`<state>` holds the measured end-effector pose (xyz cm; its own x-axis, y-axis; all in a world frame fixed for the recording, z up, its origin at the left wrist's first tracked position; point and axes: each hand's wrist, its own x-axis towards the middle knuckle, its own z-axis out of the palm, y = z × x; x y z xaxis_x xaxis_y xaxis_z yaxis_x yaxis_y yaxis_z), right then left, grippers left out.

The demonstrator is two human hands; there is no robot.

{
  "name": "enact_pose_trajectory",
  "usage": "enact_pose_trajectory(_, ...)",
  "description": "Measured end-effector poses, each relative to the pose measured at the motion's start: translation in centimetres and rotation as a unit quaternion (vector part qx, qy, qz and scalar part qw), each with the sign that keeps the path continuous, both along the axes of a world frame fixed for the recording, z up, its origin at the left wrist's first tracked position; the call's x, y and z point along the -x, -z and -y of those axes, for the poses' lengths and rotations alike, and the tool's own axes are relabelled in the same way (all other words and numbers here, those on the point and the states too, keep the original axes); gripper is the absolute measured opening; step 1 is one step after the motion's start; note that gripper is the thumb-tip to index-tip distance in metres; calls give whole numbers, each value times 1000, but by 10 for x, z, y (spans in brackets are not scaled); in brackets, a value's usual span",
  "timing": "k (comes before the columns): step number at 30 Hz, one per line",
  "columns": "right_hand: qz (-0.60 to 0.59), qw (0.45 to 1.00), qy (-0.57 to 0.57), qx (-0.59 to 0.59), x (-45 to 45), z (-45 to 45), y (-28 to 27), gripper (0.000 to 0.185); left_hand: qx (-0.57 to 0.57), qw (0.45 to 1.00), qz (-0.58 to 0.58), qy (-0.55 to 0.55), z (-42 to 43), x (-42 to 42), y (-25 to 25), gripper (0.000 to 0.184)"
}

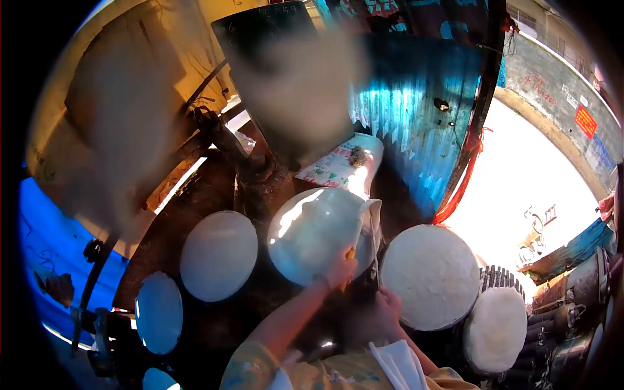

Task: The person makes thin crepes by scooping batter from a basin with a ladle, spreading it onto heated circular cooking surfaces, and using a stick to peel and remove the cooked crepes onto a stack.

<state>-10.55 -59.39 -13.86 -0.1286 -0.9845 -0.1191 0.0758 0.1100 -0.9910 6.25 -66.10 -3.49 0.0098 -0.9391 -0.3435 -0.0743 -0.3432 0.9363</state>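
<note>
A large pale, glossy round pan or dome (309,227) lies in front of me, bright with reflected light. My left hand (339,272) is closed at its lower right edge, with a yellow handle-like piece showing at the fingers; the rest of that object is hidden. From the dome's right edge a limp whitish sheet (372,224) hangs in folds. My right hand (389,307) is closed just below it, around the lower end of a thin strip or stick (376,273); I cannot tell which.
White round surfaces (429,276) (219,256) stand to both sides, with smaller ones farther out. Behind the dome is a printed white sack (341,162). A dark board (260,39) and blue corrugated metal (416,110) stand beyond. Smudges blur parts of the view.
</note>
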Motion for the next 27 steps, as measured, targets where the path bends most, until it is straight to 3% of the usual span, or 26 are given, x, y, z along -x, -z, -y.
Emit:
enact_pose_trajectory(2,-19,999,4,-26,-12,5,-11,25,31,994,103,18,11,-19,7,56)
enact_pose_trajectory(3,-31,998,6,-47,-21,7,-16,24,33,995,97,19,16,-25,12,56)
enact_pose_trajectory(4,-5,1000,28,-10,-35,10,-9,21,90,981,174,13,21,-32,18,52)
enact_pose_trajectory(8,193,965,6,-176,-53,19,-42,18,198,913,357,9,39,-61,32,45)
enact_pose_trajectory(11,169,978,69,-104,-74,22,-2,19,174,922,345,22,46,-77,26,45)
enact_pose_trajectory(14,130,986,69,-81,-111,29,-2,23,218,909,355,22,52,-89,33,45)
enact_pose_trajectory(16,177,972,42,-148,-108,25,-34,17,194,916,350,19,52,-97,32,45)
enact_pose_trajectory(17,157,979,75,-105,-107,26,-16,15,175,922,346,13,55,-104,29,45)
enact_pose_trajectory(18,172,973,80,-131,-100,21,-37,15,183,915,358,30,59,-110,27,45)
enact_pose_trajectory(20,164,968,163,-95,-111,28,-5,23,177,915,361,28,64,-118,35,45)
enact_pose_trajectory(22,60,991,117,-25,-133,33,1,23,194,917,347,31,72,-125,47,44)
enact_pose_trajectory(23,82,988,127,25,-145,46,14,27,225,913,340,12,71,-128,54,43)
enact_pose_trajectory(24,79,989,127,23,-139,46,-1,27,253,908,335,-6,69,-130,59,42)
enact_pose_trajectory(26,121,982,43,-137,-124,45,-49,25,215,904,369,0,66,-140,59,41)
enact_pose_trajectory(27,143,982,72,-100,-117,50,-39,27,182,898,401,-2,65,-146,59,41)
